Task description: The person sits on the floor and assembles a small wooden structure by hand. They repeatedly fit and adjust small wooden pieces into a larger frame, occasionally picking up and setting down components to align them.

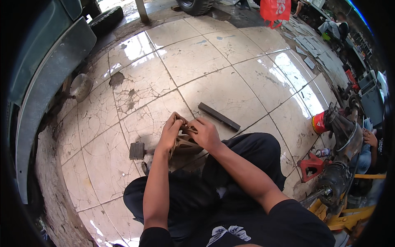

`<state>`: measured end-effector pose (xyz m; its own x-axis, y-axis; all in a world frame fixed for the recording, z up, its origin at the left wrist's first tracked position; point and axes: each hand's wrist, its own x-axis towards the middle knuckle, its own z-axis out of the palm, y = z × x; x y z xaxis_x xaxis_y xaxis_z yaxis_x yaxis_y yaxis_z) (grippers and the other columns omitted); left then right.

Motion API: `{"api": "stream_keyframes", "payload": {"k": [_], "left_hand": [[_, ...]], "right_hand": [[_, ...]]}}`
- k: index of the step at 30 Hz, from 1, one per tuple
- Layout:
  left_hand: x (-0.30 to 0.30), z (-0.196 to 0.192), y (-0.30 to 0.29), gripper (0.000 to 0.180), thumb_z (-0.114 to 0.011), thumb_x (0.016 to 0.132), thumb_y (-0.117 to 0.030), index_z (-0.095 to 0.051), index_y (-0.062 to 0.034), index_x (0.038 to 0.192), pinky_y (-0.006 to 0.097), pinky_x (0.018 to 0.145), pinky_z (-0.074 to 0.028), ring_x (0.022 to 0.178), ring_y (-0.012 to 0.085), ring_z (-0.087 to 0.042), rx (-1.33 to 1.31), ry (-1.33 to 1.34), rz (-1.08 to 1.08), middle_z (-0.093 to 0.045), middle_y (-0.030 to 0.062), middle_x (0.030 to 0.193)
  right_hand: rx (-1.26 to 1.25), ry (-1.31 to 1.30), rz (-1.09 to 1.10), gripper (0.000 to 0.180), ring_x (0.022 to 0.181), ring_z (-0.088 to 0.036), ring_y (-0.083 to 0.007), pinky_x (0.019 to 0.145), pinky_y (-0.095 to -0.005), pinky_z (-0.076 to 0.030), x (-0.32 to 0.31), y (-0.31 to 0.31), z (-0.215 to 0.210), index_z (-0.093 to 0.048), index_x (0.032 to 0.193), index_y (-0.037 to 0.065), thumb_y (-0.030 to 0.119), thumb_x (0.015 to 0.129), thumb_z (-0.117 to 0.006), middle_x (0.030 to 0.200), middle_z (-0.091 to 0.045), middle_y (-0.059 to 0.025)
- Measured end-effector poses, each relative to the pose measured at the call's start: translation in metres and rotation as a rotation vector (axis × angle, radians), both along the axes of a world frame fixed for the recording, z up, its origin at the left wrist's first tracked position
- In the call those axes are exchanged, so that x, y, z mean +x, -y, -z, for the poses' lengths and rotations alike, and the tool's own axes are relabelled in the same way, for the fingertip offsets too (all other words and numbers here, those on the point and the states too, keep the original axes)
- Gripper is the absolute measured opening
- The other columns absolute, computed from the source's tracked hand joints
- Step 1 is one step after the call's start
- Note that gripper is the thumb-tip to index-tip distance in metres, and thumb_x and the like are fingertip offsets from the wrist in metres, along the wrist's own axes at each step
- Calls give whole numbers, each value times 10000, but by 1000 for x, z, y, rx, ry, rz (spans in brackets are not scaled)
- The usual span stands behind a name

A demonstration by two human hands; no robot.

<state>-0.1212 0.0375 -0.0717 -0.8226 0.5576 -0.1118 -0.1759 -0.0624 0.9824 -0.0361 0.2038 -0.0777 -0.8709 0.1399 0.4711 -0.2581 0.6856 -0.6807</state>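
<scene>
Both my hands are closed on a brown, rusty-looking metal part (pixel 187 145) with openings in it, low in front of my bent legs. My left hand (pixel 168 132) grips its left side, thumb near the top. My right hand (pixel 204 132) pinches its upper right edge, close to the left fingers. What the fingertips press on is partly hidden. Just beyond my right hand, a dark square metal bar (pixel 219 117) lies slanted on the tiles. Left of my left forearm rests a hammer with a blocky dark head (pixel 137 150); my arm covers part of its handle.
Cracked, glossy tiles (pixel 214 57) spread ahead. A vehicle's grey fender (pixel 53 66) rises at left. On the right stand a red jack stand (pixel 311 166), a spray can (pixel 323 152), a red tin (pixel 319 123) and a greasy axle assembly (pixel 345 127), with another person's hand (pixel 370 138) beside it.
</scene>
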Motion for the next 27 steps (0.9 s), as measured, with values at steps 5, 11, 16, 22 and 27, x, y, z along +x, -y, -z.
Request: {"api": "stream_keyframes", "payload": {"k": [5, 11, 16, 22, 27], "left_hand": [[3, -2, 0, 158, -497, 1035, -138, -589, -11, 1047, 347, 942, -496, 1002, 178, -624, 14, 55, -6, -663, 96, 1036], [10, -12, 2, 162, -504, 1040, -154, -589, -16, 1043, 330, 929, -492, 982, 168, -619, -29, 33, -16, -653, 87, 1029], [5, -6, 2, 163, -501, 1040, -158, -587, -20, 1045, 327, 924, -500, 975, 167, -614, -34, 82, -8, -652, 79, 1027], [9, -18, 1, 161, -500, 1039, -160, -586, -26, 1058, 340, 918, -518, 1006, 183, -635, 1, 161, -11, -663, 86, 1066], [4, -17, 1, 165, -489, 1046, -156, -587, -26, 1075, 348, 927, -525, 1018, 200, -664, -31, 52, 26, -673, 98, 1109]], "right_hand": [[82, 310, 62, 229, 873, -692, -361, 758, -463, -553, 17, -19, 11, -751, 980, 120, 165, 780, -853, 910, -688, -109], [66, 36, -7, 235, 842, -696, -355, 735, -447, -555, 8, -7, -12, -764, 1000, 96, 108, 784, -855, 911, -696, -95], [45, 8, -53, 251, 855, -684, -366, 745, -470, -544, -1, -2, -8, -747, 1007, 102, 107, 780, -855, 917, -687, -105], [64, 264, 45, 230, 879, -701, -382, 767, -498, -549, 15, -15, 5, -753, 996, 104, 171, 800, -854, 922, -692, -113], [174, 450, 104, 179, 887, -712, -386, 766, -492, -557, 19, -23, 5, -761, 967, 111, 207, 832, -830, 903, -697, -113]]}}
